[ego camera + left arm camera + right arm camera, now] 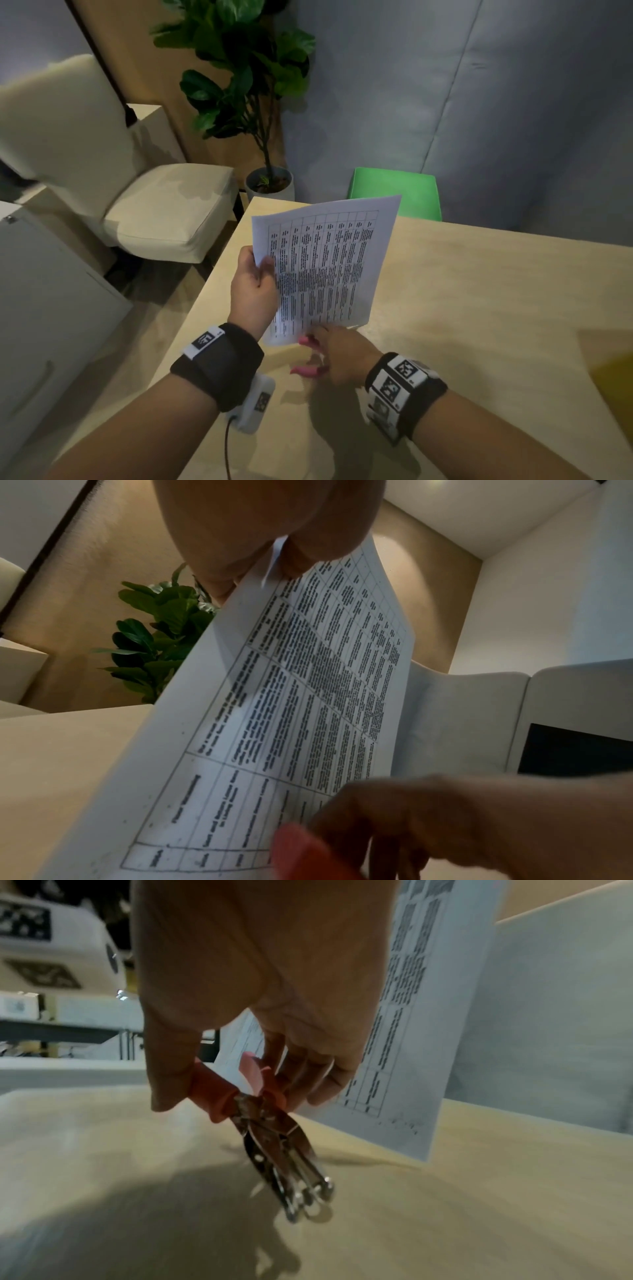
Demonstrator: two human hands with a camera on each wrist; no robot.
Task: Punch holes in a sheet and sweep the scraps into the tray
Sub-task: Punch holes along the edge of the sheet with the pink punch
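Observation:
A white sheet (325, 263) printed with a black table stands tilted above the wooden table (479, 291). My left hand (255, 284) pinches its left edge between thumb and fingers; the same sheet (308, 696) fills the left wrist view. My right hand (339, 356) sits just under the sheet's lower edge and grips a hand-held hole punch (270, 1123) with pink-red handles (306, 342) and a metal head that points down at the table. The sheet's lower corner (404, 1115) hangs just right of the punch. No tray is recognisable.
A yellow object (616, 387) lies blurred at the table's right edge. Beyond the table's far edge stand a green stool (394, 192), a potted plant (246, 85) and a cream chair (120, 178). A white cabinet (41, 308) is to the left.

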